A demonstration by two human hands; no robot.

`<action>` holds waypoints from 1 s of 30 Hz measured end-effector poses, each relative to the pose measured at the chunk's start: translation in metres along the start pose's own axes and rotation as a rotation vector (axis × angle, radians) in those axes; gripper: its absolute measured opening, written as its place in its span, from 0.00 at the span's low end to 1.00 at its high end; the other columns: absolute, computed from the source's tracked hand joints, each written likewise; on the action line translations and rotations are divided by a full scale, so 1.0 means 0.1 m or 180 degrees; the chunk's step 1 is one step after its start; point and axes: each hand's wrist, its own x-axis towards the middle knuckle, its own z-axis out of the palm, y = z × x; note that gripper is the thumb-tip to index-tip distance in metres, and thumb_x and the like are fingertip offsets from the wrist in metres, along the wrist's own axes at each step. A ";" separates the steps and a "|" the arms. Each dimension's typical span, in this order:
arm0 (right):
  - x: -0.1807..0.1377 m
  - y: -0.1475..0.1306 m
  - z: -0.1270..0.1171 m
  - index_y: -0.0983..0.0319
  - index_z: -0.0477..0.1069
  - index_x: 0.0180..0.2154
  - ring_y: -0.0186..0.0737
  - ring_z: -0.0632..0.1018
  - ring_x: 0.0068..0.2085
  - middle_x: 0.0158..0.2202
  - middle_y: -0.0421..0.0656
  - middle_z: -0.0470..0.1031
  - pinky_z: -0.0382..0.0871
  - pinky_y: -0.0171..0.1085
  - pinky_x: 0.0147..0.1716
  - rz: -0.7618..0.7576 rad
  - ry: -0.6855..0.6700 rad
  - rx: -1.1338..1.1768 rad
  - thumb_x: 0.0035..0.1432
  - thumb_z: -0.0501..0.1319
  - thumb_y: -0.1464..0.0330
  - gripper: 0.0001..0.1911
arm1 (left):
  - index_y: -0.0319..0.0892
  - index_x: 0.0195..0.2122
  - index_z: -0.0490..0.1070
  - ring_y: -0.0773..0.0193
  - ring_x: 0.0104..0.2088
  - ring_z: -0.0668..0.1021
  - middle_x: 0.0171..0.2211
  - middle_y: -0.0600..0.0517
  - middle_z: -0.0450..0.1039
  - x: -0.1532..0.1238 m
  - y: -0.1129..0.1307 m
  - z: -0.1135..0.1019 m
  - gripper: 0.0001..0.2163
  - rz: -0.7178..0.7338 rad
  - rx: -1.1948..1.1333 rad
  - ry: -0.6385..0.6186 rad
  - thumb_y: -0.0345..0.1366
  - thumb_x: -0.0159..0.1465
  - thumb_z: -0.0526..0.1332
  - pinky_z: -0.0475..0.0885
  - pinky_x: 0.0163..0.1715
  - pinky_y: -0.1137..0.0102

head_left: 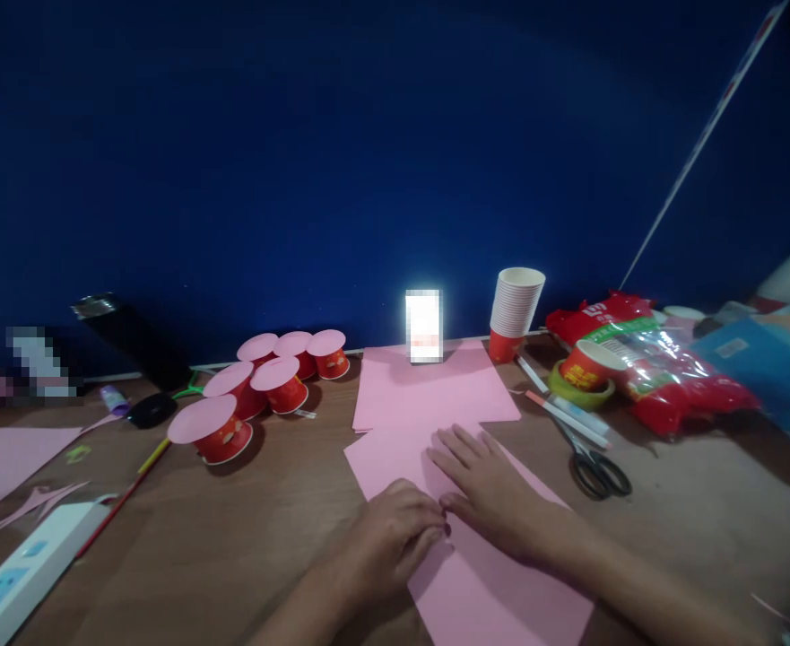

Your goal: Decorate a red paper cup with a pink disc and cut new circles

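Note:
A pink paper sheet (pixel 475 592) lies on the wooden table (pixel 247 529) in front of me. My right hand (pixel 489 489) rests flat on it with fingers stretched out. My left hand (pixel 391 538) lies beside it at the sheet's left edge, fingers curled down against the paper, thumb near the right thumb. More pink sheets (pixel 428 390) lie just behind. Whether the left fingers pinch the paper is hidden.
Several upturned red paper cups with pink discs (pixel 266 386) stand at left. A stack of cups (pixel 514 309), markers (pixel 562 413), scissors (pixel 593 467), a tape roll (pixel 579 386) and red bags (pixel 664 377) lie at right. A power strip (pixel 24 574) sits at front left.

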 end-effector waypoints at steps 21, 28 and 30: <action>-0.39 -0.12 0.06 0.64 0.70 0.50 0.60 0.67 0.56 0.54 0.56 0.71 0.60 0.56 0.53 0.0262 0.0397 -0.0235 0.54 0.63 0.54 0.27 | 0.45 0.48 0.70 0.54 0.51 0.72 0.50 0.47 0.71 -0.06 -0.07 0.05 0.15 -0.0244 0.0932 0.0025 0.35 0.59 0.61 0.69 0.52 0.57; -0.30 -0.01 -0.02 0.58 0.64 0.56 0.54 0.66 0.57 0.57 0.48 0.68 0.59 0.53 0.56 0.0280 0.0283 0.0170 0.54 0.64 0.58 0.28 | 0.44 0.53 0.66 0.52 0.49 0.72 0.50 0.45 0.72 -0.04 -0.10 0.10 0.20 -0.0322 0.1017 0.0131 0.35 0.59 0.62 0.70 0.49 0.57; -0.27 0.00 -0.04 0.57 0.64 0.55 0.54 0.67 0.57 0.57 0.48 0.68 0.59 0.52 0.55 0.0311 0.0247 0.0201 0.55 0.63 0.59 0.27 | 0.44 0.52 0.67 0.52 0.50 0.72 0.50 0.46 0.72 -0.04 -0.11 0.10 0.19 -0.0366 0.1009 0.0143 0.35 0.59 0.62 0.70 0.50 0.57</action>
